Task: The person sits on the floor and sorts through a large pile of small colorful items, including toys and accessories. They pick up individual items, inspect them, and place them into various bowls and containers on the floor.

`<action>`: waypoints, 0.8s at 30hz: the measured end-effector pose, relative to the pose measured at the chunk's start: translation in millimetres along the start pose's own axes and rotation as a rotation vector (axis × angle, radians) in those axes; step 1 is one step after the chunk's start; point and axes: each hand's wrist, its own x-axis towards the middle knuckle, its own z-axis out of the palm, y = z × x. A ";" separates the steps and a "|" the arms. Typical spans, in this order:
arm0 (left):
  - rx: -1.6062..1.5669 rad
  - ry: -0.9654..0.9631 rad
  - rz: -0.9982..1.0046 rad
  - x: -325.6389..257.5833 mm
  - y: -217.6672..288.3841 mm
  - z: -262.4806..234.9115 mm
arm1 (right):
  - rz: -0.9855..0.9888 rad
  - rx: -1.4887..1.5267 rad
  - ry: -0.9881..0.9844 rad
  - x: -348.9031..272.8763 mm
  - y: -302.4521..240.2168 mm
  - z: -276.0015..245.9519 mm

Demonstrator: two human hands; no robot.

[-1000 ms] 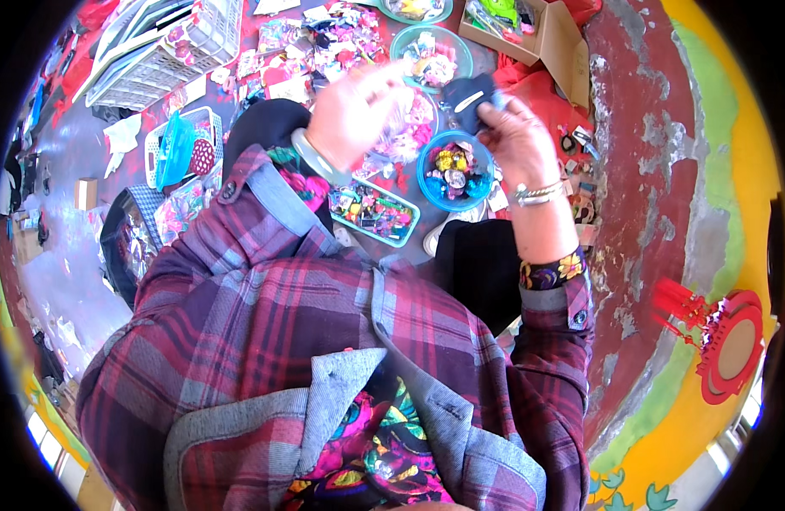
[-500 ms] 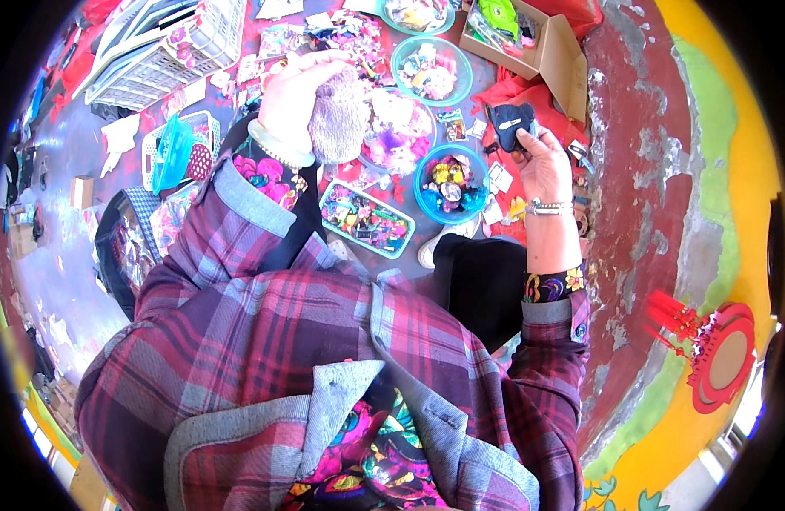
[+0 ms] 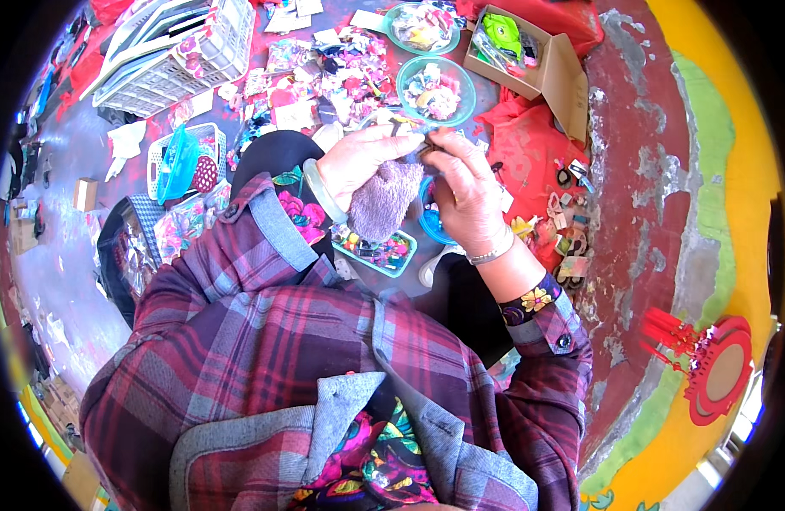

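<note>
My left hand [image 3: 358, 162] is clenched on a mauve fuzzy cloth [image 3: 382, 204], bunched in the palm, its loose end hanging below my fist. My right hand [image 3: 469, 192] meets it, fingertips pinched on a small dark piece [image 3: 425, 151] at the cloth's top edge; too small to tell what it is. Both are held up in front of me, above the blue bowl [image 3: 428, 223] and the rectangular tray of small trinkets [image 3: 377, 252].

Judgement: cloth is soft, light, limp, good grip anywhere. The small piece looks hard and easily dropped; pinch it by its edges, cloth cupped beneath.
</note>
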 end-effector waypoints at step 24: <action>0.731 -0.124 0.081 -4.2 -21.4 -16.2 | 1.169 1.011 0.235 -8.9 56.7 -12.3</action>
